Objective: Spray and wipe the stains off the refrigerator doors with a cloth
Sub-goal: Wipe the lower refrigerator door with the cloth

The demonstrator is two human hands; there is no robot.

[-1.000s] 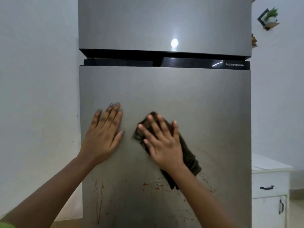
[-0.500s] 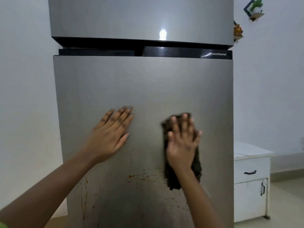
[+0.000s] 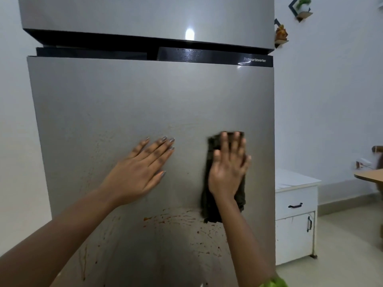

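Your left hand (image 3: 143,172) lies flat, palm forward, fingers straight and close together, angled toward your right hand (image 3: 228,168) (slightly blurred), which is flat too, fingers pointing up. Both bare forearms reach forward.

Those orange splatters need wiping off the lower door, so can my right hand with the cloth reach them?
Probably yes. The right hand presses the dark cloth flat on the lower door; the orange splatters lie just below it, nothing in between.
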